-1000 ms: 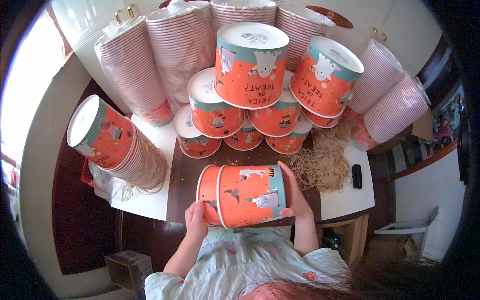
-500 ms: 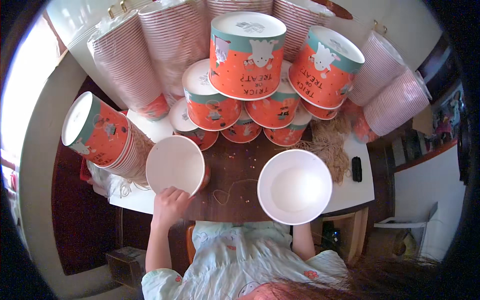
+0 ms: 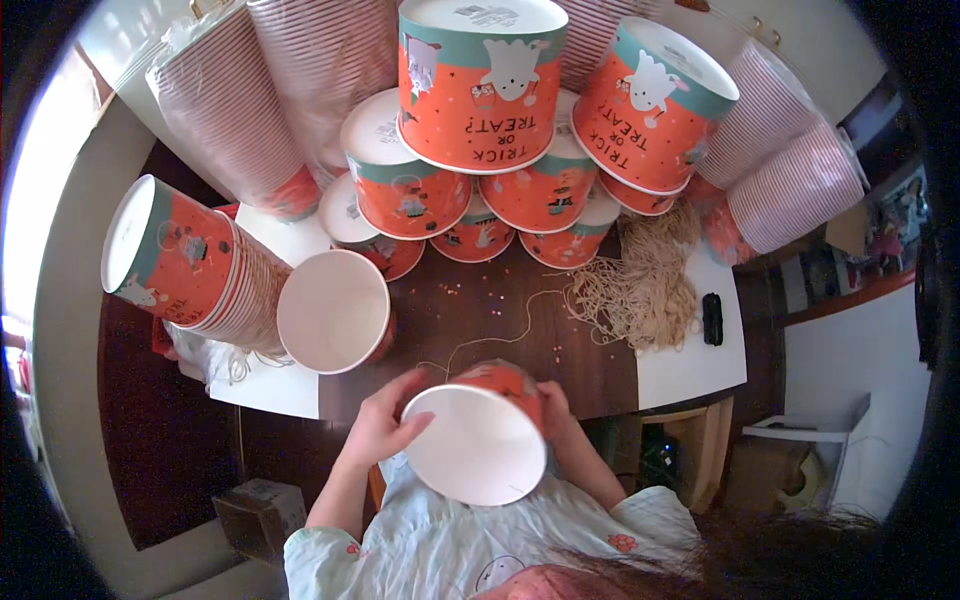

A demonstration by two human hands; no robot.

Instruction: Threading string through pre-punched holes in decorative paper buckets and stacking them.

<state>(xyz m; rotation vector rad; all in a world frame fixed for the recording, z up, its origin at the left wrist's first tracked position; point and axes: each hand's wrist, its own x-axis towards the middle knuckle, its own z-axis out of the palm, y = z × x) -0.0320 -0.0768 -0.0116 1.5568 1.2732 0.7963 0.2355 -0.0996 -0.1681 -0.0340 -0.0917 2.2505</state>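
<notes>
In front of my body a paper tub [image 3: 476, 446], white inside and orange outside, is tipped with its open mouth toward me. My left hand [image 3: 382, 425] grips its left side, thumb at the rim. Against its right wall rests my right hand [image 3: 557, 415], closed on the tub, with some fingers hidden behind it. Another open paper tub [image 3: 334, 312] stands upright on the table to the left, with no hand on it. A thin beige string [image 3: 490, 342] runs over the dark tabletop [image 3: 440, 320] just beyond the held tub.
Upside-down orange tubs [image 3: 484, 95] are piled at the back. Tall plastic-wrapped tub stacks [image 3: 225, 105] rise behind them. A leaning tub stack [image 3: 185, 260] stands at left. On the right lie a heap of beige string [image 3: 640, 290] and a small black object [image 3: 712, 318].
My left hand let go of the left tub and moved right to the held one. That tub came down and left, tilting toward me. The string now reaches toward the heap.
</notes>
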